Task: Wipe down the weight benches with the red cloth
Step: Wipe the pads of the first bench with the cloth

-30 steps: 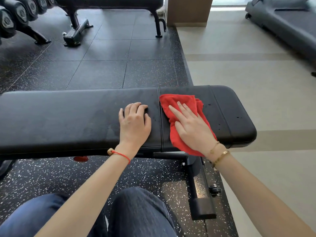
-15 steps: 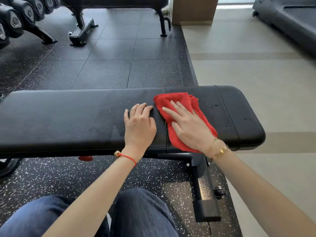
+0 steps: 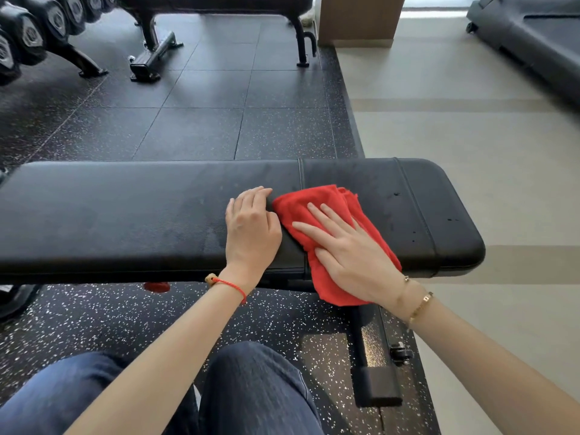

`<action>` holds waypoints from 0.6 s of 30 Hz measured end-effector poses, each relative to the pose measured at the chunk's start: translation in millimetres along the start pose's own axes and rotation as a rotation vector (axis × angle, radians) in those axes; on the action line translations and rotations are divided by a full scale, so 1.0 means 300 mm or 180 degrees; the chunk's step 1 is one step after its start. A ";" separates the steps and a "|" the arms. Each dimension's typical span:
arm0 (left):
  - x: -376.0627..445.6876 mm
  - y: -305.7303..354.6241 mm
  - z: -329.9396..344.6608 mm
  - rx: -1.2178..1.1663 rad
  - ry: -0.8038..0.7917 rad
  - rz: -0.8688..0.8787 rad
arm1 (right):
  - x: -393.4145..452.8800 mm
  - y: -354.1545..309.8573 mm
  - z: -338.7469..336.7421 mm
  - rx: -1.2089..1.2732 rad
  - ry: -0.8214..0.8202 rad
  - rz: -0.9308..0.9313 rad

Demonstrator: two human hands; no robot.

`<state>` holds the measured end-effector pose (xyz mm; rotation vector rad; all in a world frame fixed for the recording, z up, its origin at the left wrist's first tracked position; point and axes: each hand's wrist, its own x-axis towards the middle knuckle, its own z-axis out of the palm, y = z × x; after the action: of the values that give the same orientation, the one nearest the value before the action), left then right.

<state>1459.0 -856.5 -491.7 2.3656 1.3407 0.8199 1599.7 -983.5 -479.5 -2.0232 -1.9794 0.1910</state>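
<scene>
right hand (image 3: 351,255) presses flat on the red cloth (image 3: 329,215) atop the black weight bench (image 3: 125,215); left hand (image 3: 251,230) rests beside it.

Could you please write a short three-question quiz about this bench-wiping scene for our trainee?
1. True or false: the right hand lies flat on the red cloth.
2. What does the left hand rest on? A) the bench B) a dumbbell C) the floor
3. Fill in: the cloth's near end hangs over the bench's ___ edge.

Key: 1 true; 2 A; 3 front.
</scene>
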 end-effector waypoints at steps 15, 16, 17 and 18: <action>0.029 -0.125 -0.064 0.0743 -0.0059 -0.0124 | 0.229 -0.019 0.025 -0.0160 -0.0027 0.0089; 0.030 -0.126 -0.060 0.0730 -0.0044 -0.0139 | 0.169 -0.037 0.031 -0.0127 -0.0003 -0.0078; 0.029 -0.127 -0.059 0.0711 -0.0022 -0.0148 | 0.123 -0.046 0.033 -0.0074 -0.0014 -0.0165; 0.027 -0.129 -0.058 0.0690 -0.0002 -0.0148 | 0.100 -0.040 0.031 -0.0032 -0.0042 -0.0207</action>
<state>1425.3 -829.8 -494.9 2.4838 1.5488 0.6916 1586.8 -952.6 -481.1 -1.9651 -2.0548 0.1808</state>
